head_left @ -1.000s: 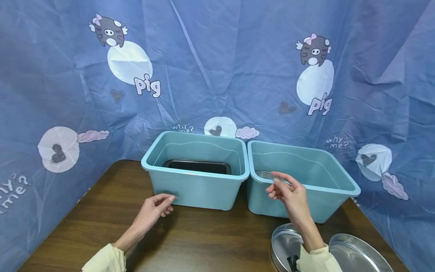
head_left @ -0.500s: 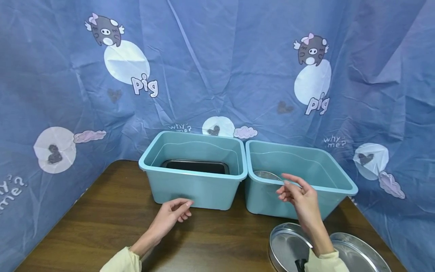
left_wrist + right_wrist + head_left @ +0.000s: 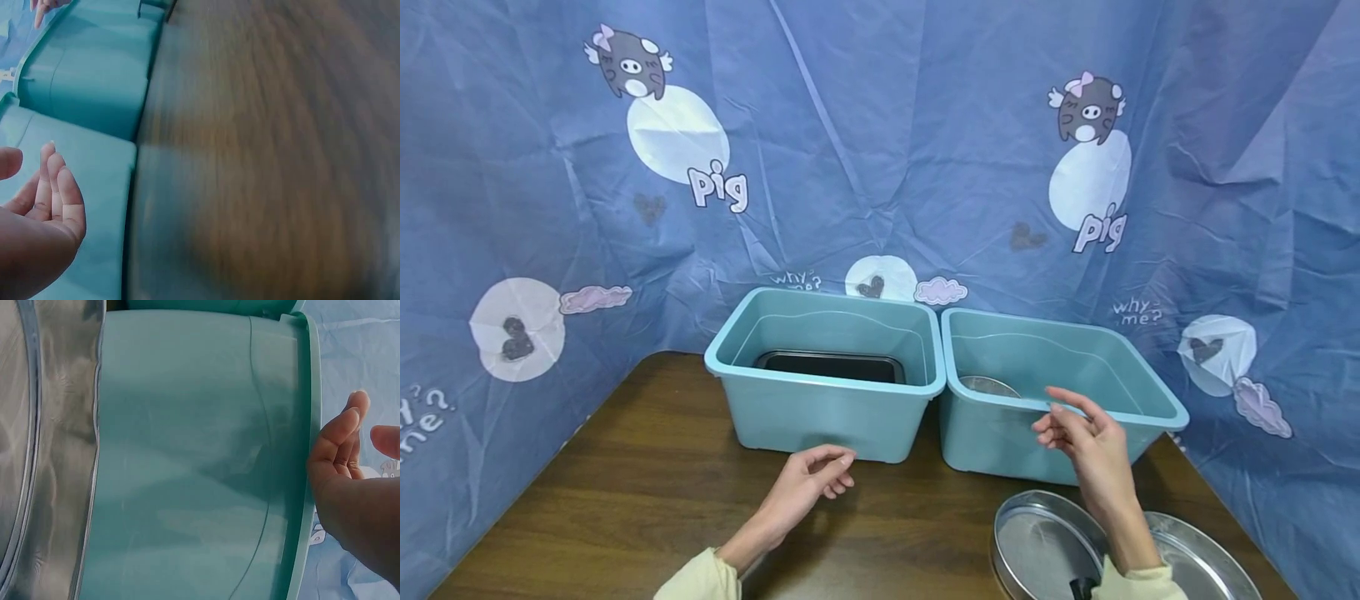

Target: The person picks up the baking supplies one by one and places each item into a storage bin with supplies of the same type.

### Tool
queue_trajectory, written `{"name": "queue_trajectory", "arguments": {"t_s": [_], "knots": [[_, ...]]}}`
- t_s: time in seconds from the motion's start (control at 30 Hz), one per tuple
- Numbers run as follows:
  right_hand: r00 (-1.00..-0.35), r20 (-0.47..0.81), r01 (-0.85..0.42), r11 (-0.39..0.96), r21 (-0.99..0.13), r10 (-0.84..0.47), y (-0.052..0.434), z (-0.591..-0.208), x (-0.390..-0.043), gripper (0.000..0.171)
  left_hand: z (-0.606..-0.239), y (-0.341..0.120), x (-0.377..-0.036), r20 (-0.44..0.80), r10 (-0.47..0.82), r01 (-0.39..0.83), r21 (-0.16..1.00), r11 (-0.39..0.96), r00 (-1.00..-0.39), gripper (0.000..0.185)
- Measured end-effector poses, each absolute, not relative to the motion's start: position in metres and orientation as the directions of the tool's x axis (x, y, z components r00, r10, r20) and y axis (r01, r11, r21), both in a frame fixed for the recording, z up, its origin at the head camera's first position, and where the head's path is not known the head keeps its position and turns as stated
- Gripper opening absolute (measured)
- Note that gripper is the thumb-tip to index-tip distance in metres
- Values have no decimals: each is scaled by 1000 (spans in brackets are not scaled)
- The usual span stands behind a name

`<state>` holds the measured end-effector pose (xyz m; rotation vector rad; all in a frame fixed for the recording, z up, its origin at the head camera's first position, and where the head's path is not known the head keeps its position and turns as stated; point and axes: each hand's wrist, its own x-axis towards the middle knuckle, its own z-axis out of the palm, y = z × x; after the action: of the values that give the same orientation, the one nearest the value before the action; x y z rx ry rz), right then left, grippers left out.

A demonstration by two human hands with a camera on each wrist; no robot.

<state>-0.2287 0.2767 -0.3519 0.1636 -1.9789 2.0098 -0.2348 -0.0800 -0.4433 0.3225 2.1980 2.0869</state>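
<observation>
My left hand [image 3: 812,483] hovers in front of the left teal bin [image 3: 827,421], fingers loosely bent and nothing in them. In the left wrist view, the left hand [image 3: 47,231] has its thumb apart from the fingers. On the other side, my empty right hand [image 3: 1093,450] is raised before the right teal bin [image 3: 992,442], overlapping its front rim. The right wrist view shows the right hand [image 3: 350,475] beside the bin rim, thumb and fingers apart. A black rectangular tray [image 3: 831,367] lies inside the left bin. Part of a round metal item [image 3: 988,386] shows in the right bin.
Two shallow round metal pans stand at the front right: a nearer-left pan [image 3: 1037,533] and a right pan [image 3: 1202,554], partly behind my forearm. A small black object [image 3: 1082,587] is by my right sleeve. The brown wooden table [image 3: 625,500] meets a blue printed curtain [image 3: 880,150].
My left hand has moved right along the front of the left bin. The right hand has moved right too, away from the round metal item in the right bin. Both stay empty.
</observation>
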Motion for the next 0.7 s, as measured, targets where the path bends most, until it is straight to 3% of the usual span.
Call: {"name": "queue_trajectory", "arguments": {"t_s": [0.7], "knots": [[-925, 322, -342, -75, -937, 202, 319, -360, -221, 19, -452, -37, -228, 91, 326, 77, 996, -54, -941, 33]]}}
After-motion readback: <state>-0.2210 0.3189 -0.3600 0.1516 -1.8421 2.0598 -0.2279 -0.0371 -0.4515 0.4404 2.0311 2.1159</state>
